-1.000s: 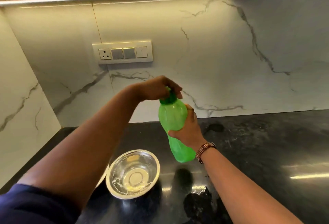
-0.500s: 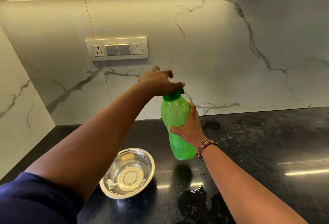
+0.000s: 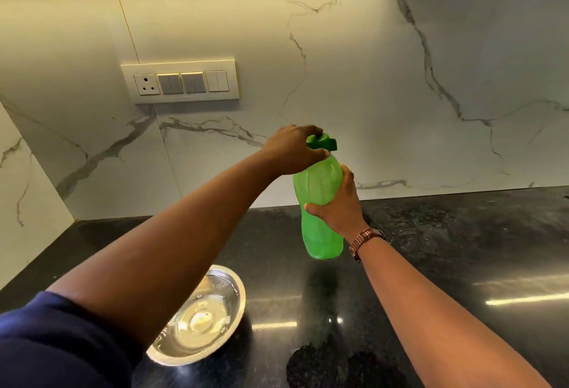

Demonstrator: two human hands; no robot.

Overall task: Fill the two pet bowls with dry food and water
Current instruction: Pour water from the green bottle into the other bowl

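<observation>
Gripping the dark green cap (image 3: 320, 142) at frame centre, a person's left hand (image 3: 292, 149) curls over the bottle top, apparently to twist it, while the right hand (image 3: 340, 203) clasps the green bottle (image 3: 320, 203) mid-body, steadying it above the desk (image 3: 446, 249). At lower left, a steel bowl (image 3: 201, 316), seemingly holding water, sits on the dark surface.

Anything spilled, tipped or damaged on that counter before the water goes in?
Nothing stands out. The steel bowl sits flat on the black counter, partly hidden by the left arm. The green bottle is held upright above the counter by the right hand, with the left hand on its cap. No puddle shows.
</observation>
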